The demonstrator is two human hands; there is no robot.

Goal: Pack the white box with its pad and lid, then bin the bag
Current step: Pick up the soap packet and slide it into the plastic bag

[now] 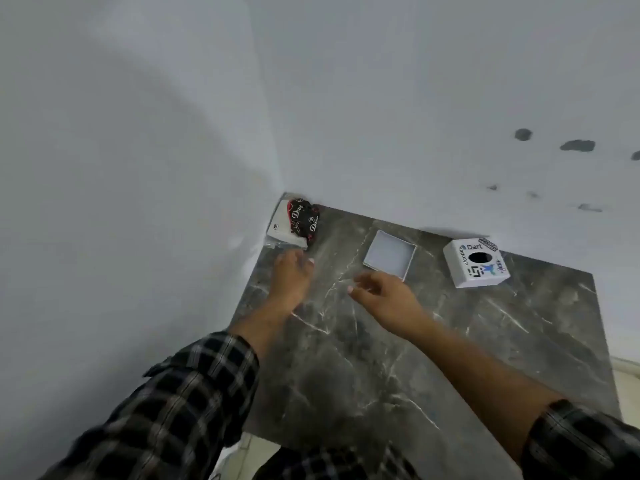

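Observation:
An open white box lies on the grey marble table, near the back wall. In the far left corner a white lid-like piece lies under a crumpled black and red bag, with a bit of clear plastic at its front edge. My left hand reaches toward that corner, fingers apart, just short of the clear plastic. My right hand hovers in front of the open box, fingers spread, holding nothing.
A white cube with stickers and a round black hole stands at the back right, close to the wall. White walls close the table at the left and the back. The table's right edge drops to a pale floor.

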